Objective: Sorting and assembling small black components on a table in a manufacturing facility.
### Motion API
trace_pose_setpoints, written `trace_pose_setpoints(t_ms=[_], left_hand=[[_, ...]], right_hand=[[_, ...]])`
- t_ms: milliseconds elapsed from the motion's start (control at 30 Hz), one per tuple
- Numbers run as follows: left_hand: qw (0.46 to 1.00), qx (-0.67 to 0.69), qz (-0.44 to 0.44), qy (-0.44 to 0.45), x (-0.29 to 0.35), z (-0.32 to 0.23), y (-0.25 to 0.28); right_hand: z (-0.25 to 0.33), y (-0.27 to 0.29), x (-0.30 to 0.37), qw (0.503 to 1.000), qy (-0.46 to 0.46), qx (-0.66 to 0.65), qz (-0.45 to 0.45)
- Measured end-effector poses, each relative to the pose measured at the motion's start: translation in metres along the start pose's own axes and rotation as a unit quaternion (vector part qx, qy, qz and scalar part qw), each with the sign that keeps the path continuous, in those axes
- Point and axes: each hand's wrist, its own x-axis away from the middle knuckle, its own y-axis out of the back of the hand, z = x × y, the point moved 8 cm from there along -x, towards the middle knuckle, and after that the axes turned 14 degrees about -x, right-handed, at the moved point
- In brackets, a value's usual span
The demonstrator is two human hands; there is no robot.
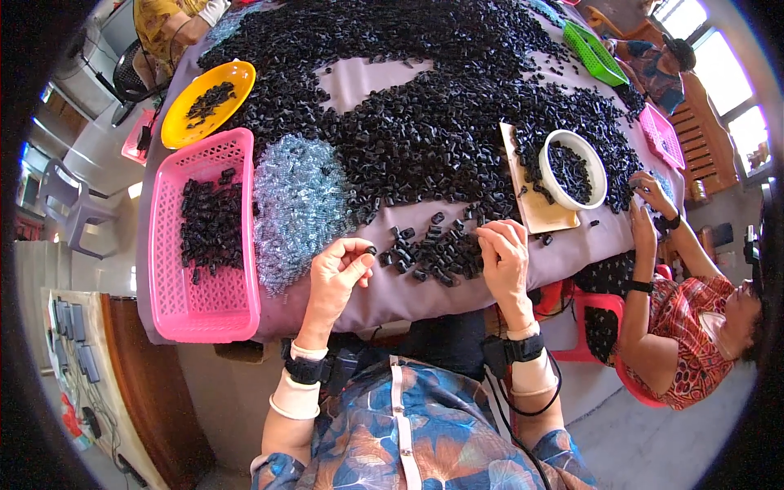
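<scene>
Black plastic pieces (433, 253), small and tube-like, lie in a loose cluster at the near edge of the worktop (392, 298), between the person's two hands. Left hand (336, 273) is curled, thumb and forefinger pinching one black piece (371, 251) just left of the cluster. Right hand (504, 255) rests on the cluster's right side, fingers bent down & close together, tips touching the pieces; can't tell if it grips any. Both wrists wear black straps w/ pale bands.

Worktop has a mauve cloth. A huge heap of the same black pieces (425, 106) covers most of it toward the far edge. A mound of pale blue-grey springs (298, 204) sits left of centre, touching the heap. At the left edge, a pink basket (204, 306) holds more black pieces; beyond it, a yellow dish (208, 102) w/ a few. Right of centre, a white bowl (574, 167) of black pieces stands on a tan board (535, 208). Near the far right corner: a green basket (594, 53); a second pink basket (661, 135) at the right edge.

Another person (694, 327) in a red patterned top sits at the right edge, hand (653, 196) on the worktop beside the heap.
</scene>
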Motion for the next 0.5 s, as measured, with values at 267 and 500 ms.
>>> trace_pose_setpoints(t_ms=[267,500], left_hand=[[1.000,-0.011,0.000,-0.003,0.001,0.001,0.002],[1.000,-0.007,-0.004,0.005,0.001,-0.001,0.001]], right_hand=[[-0.010,0.005,-0.003,1.000,-0.015,0.016,0.007],[-0.005,-0.004,-0.029,0.997,0.009,0.070,-0.015]])
